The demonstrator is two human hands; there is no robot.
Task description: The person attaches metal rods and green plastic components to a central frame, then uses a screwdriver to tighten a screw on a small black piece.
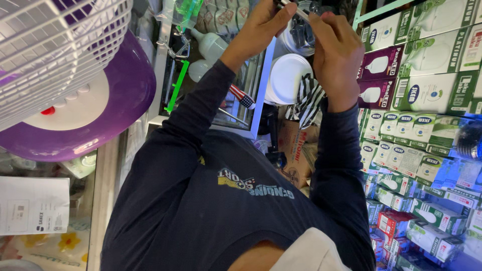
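From my head camera, looking down past my own dark long-sleeved shirt point(211, 200), both arms reach forward and meet at the top edge of the view. My left hand point(258, 25) is curled, thumb and fingertips pinching one end of a slim silvery piece point(293, 7), and my right hand point(336, 52) is closed on its other end, fingers bent over it, knuckles towards me. The piece sits between the two hands, tilted, held in the air above a stack of round white discs point(287, 75); it is too small and too cut off by the frame for me to tell what it is. Just below my right wrist hangs a black-and-white striped cloth point(306, 103), and beneath that a brown cardboard box point(296, 150). Under my left forearm I see a glass-fronted case point(251, 118) with white bulbs point(211, 45) beside it, a green strip point(175, 85) and a small striped flag point(244, 99). Far left, well apart from my hands, stands a fan with a white grille point(50, 50) on a purple base point(115, 110), and below it a printed white sheet point(32, 206). All down the right side are stacked shelves of green, white and purple bulb boxes point(427, 90), close beside my right sleeve
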